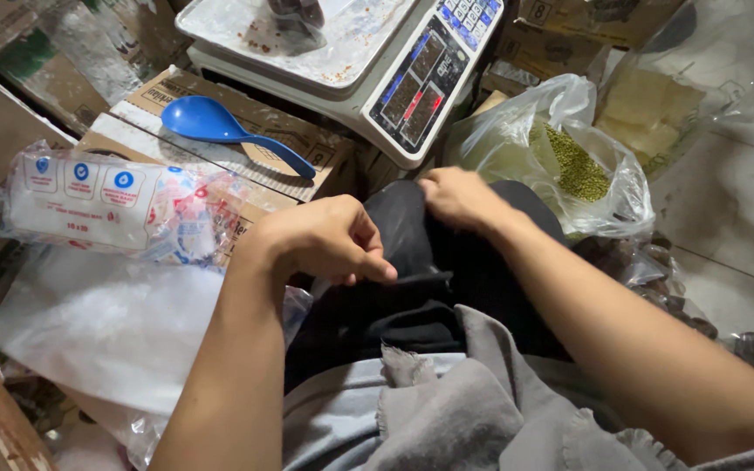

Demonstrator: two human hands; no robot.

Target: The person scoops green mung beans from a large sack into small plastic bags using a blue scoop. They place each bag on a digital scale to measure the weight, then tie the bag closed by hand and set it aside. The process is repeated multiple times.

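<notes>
Both hands pinch black cloth on the lap, left hand with fingers pressed together at its near fold, right hand gripping its far edge, beside scale, blue spoon, bean bag.

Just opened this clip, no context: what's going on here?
A seated person has both hands on a black bag in their lap. The left hand pinches at its near side; the right hand grips its far edge. In front sit a weighing scale and a blue spoon lying on a cardboard box. A clear bag of green beans is to the right, a pack of plastic bags to the left.
</notes>
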